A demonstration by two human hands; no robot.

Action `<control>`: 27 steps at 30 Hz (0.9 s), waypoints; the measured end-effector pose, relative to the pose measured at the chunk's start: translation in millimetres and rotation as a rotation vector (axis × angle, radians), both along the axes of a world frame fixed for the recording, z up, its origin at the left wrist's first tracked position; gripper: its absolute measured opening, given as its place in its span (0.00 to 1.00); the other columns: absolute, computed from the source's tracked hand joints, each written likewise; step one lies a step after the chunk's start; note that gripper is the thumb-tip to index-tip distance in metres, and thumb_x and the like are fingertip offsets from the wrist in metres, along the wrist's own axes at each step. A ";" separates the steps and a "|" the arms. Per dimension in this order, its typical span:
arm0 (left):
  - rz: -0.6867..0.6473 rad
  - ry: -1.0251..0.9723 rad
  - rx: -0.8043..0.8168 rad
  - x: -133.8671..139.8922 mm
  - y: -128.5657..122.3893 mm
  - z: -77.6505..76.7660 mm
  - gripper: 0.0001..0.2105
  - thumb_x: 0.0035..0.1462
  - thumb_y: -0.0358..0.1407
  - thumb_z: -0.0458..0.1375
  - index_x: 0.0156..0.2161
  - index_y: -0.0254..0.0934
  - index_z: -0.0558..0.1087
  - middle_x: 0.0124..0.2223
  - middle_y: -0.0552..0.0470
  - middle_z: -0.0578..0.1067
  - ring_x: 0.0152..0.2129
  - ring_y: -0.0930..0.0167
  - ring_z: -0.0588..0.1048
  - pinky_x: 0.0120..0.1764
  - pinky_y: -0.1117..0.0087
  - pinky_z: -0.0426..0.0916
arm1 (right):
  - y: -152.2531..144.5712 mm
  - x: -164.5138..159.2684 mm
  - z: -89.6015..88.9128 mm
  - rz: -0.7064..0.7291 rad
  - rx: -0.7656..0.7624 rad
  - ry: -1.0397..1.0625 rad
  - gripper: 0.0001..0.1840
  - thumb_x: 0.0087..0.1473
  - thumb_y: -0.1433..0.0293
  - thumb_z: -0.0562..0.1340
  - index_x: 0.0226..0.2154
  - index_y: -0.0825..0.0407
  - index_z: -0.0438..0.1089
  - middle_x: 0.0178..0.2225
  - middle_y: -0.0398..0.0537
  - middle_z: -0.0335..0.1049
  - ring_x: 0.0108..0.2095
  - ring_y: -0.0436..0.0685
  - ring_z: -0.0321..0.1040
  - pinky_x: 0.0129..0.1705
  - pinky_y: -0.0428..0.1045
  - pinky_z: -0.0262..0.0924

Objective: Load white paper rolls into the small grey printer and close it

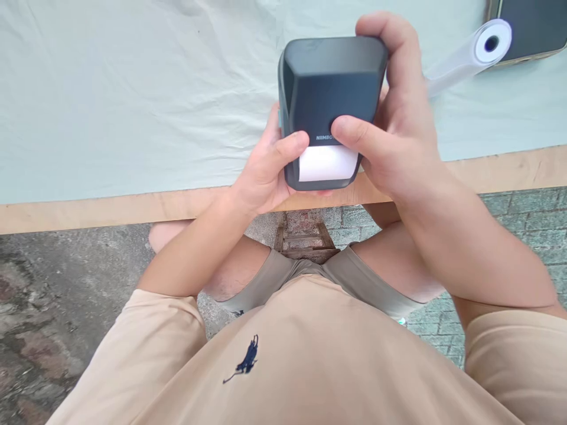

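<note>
A dark label printer (334, 88) with "NIIMBO…" lettering is held up over the table's near edge, gripped from both sides. White label paper (328, 163) shows at the end facing me. My left hand (270, 165) wraps the printer's left side, its thumb at the paper's upper left corner. My right hand (403, 118) holds the right side; its thumb lies on the front face by the lettering, covering part of it, and its index finger hooks over the far right corner. The fingers beneath the printer are mostly hidden.
A pale cloth (133, 100) covers the table, with a bare wooden edge (88, 211) towards me. Right of my hand lies a white paper roll (472, 56) with a dark core hole. Beyond it is a dark flat device (534, 29). A wooden stool (305, 242) shows below.
</note>
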State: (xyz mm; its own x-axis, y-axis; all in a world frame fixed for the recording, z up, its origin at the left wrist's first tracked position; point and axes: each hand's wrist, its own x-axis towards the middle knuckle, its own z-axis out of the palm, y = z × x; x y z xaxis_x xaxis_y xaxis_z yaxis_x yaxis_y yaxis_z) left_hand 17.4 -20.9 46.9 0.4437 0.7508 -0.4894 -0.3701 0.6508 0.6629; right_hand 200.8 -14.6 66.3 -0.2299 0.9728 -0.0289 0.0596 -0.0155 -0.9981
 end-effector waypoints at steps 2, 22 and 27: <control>-0.010 -0.101 0.053 -0.6 0.3 -0.4 0.23 0.75 0.48 0.52 0.68 0.42 0.69 0.53 0.48 0.85 0.40 0.59 0.90 0.28 0.63 0.85 | 4.3 1.1 -5.2 0.014 -0.011 0.022 0.41 0.56 0.54 0.73 0.61 0.40 0.51 0.46 0.43 0.71 0.41 0.54 0.72 0.38 0.51 0.71; 0.005 -0.070 -0.101 -6.8 12.5 -0.1 0.33 0.78 0.53 0.36 0.64 0.38 0.76 0.57 0.47 0.86 0.56 0.47 0.87 0.37 0.53 0.89 | 14.2 17.8 3.3 0.180 0.179 -0.262 0.50 0.61 0.45 0.73 0.78 0.35 0.57 0.62 0.44 0.73 0.63 0.56 0.74 0.65 0.52 0.74; -0.060 -0.077 -0.065 -3.5 10.4 -3.8 0.37 0.77 0.61 0.36 0.65 0.38 0.75 0.57 0.43 0.86 0.53 0.45 0.88 0.30 0.57 0.87 | 22.9 8.2 18.6 -0.368 0.561 -0.418 0.36 0.65 0.32 0.65 0.38 0.49 0.68 0.40 0.45 0.69 0.42 0.51 0.74 0.46 0.50 0.75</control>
State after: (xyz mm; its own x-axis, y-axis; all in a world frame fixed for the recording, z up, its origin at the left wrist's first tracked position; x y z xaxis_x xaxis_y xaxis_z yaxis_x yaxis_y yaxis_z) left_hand 13.8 -10.5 43.1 0.5249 0.6897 -0.4988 -0.3774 0.7138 0.5899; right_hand 209.0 8.3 84.9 0.0308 0.8792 0.4754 0.5202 0.3920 -0.7587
